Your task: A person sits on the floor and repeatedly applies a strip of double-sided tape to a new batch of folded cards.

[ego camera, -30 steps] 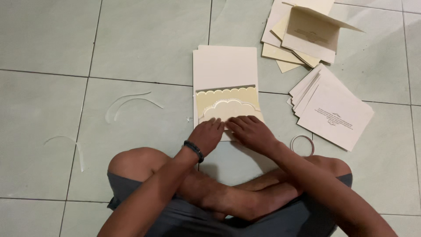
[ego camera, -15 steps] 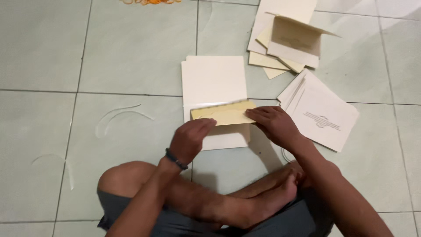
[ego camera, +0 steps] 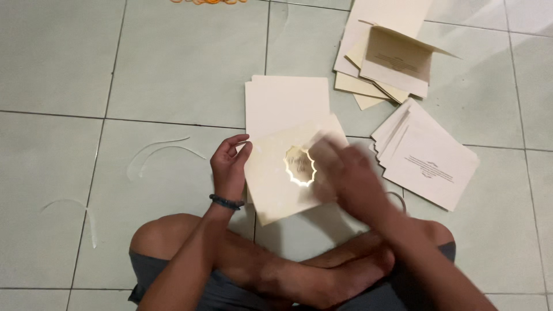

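Two hands [ego camera: 230, 164] [ego camera: 345, 173] on one cream card [ego camera: 276, 184]; three paper stacks nearby.

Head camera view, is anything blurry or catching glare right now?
In the head view, the right hand is smeared by motion blur; the left hand is sharp, and the gold emblem on the cream card glints brightly.

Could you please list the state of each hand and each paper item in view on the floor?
Left hand: holding the left edge of the cream card, fingers curled.
Right hand: motion-blurred, over the card's right side; grip cannot be told.
Cream card: closed, tilted, gold scalloped emblem facing up.
Blank cream sheets: flat beneath the card.
Printed sheets: fanned stack, lying flat.
Folded cards: loose pile, top one partly open.
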